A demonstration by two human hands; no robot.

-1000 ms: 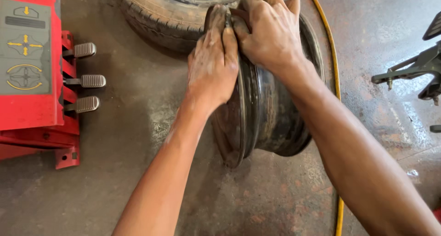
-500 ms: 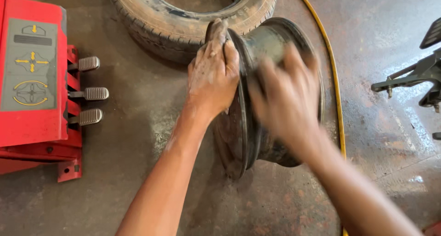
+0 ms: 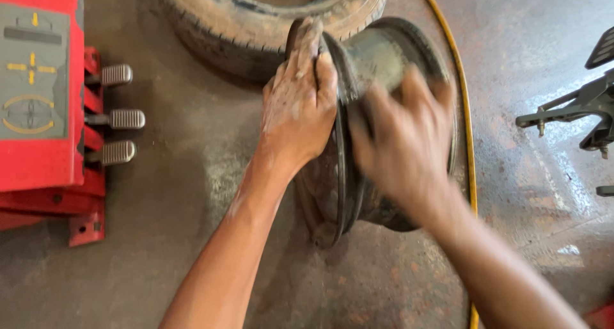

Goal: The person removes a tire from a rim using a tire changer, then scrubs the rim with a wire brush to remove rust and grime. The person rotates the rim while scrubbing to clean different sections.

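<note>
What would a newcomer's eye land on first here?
Probably the dark steel wheel rim standing on edge mid-frame, the left hand gripping its top edge and the blurred right hand over its barrel. Next, the red machine with three pedals at left, and the worn tyre behind.

My one head camera looks steeply down, close over my forearms, at the stained grey concrete floor (image 3: 160,239) just ahead of me.

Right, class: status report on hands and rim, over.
Left hand grips rim edge. Right hand blurred over rim, grip unclear. Rim upright on floor, tyre behind.
</note>
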